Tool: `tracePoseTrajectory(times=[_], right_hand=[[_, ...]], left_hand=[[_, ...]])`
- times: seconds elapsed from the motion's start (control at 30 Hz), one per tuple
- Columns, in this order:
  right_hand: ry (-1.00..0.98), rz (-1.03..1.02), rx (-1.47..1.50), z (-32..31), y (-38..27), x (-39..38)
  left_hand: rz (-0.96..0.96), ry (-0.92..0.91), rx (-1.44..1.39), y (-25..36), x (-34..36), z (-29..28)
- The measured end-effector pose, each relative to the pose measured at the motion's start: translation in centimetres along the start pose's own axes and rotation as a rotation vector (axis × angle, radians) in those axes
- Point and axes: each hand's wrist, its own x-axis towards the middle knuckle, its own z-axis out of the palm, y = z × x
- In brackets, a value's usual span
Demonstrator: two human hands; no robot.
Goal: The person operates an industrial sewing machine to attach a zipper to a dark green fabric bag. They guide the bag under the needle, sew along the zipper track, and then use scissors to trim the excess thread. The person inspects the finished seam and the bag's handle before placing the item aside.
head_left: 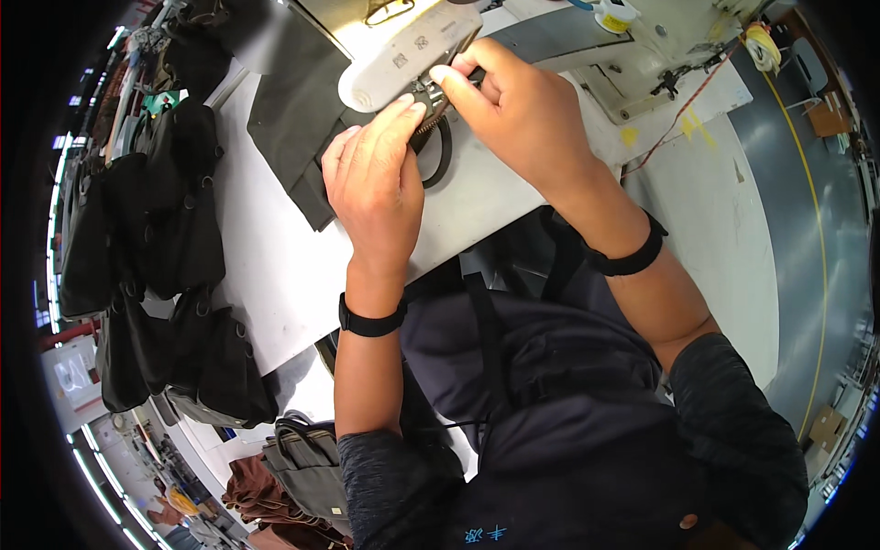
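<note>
A white sewing machine head (pixel 403 60) leans over the work, its small metal presser foot (pixel 427 89) close to my fingertips. Under it lies a dark fabric bag piece (pixel 295 137), spreading out to the left. My left hand (pixel 378 179) rests on this fabric with its fingers stretched out, tips just left of the presser foot. On the other side, my right hand (pixel 518 115) is closed, thumb and forefinger pinched beside the foot; what they grip is hidden. A zip (pixel 429 133) and a black loop (pixel 445 156) show between my hands.
Several black bags (pixel 151 211) are heaped along the left of the white table (pixel 275 284). A grey-green bag (pixel 307 467) and brown fabric (pixel 257 495) lie at lower left. A thread spool (pixel 616 16) stands at the top; a reddish cord (pixel 678 115) hangs at right.
</note>
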Motion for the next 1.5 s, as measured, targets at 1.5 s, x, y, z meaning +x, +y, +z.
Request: tracePoseTrajectory(times=[1.5], right_hand=[[-0.049, 0.522, 1.192, 3.6, -1.1, -3.8]], left_hand=[[-0.016, 0.001, -0.017, -0.6, -0.5, 0.4]])
